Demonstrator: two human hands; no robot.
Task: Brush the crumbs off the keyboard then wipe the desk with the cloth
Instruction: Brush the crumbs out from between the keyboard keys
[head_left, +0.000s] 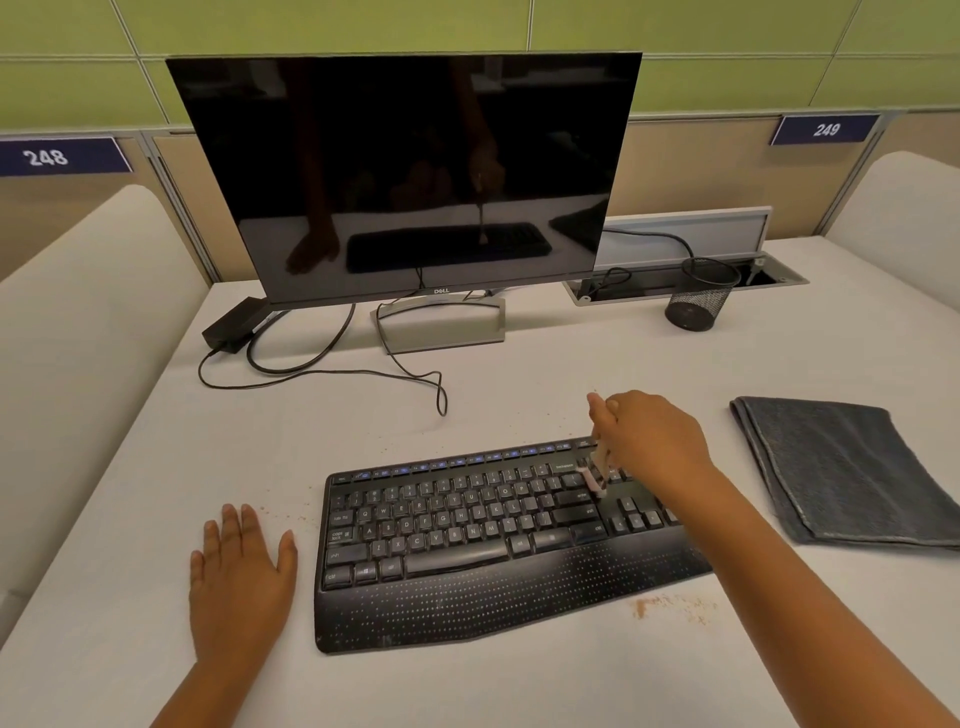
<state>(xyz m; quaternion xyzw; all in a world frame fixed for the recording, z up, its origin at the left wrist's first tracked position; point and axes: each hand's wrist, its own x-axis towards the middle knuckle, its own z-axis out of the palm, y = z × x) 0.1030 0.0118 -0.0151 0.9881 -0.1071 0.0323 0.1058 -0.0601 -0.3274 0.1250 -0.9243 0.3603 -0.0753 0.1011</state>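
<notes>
A black keyboard (467, 545) with a dotted palm rest lies on the white desk (519, 384). My right hand (649, 436) grips a small pale brush (597, 470), its bristles down on the keys near the enter key at the keyboard's right part. My left hand (239, 577) rests flat on the desk, fingers spread, left of the keyboard. Brown crumbs (670, 605) lie on the desk below the keyboard's right corner, and a few crumbs (280, 514) are scattered by its left edge. A folded grey cloth (841, 467) lies to the right, untouched.
A dark monitor (405, 171) stands on its stand behind the keyboard, with a power brick (234, 325) and loose cables (332, 369) at its left. A black mesh cup (701, 293) sits by a cable tray at back right. Padded dividers flank the desk.
</notes>
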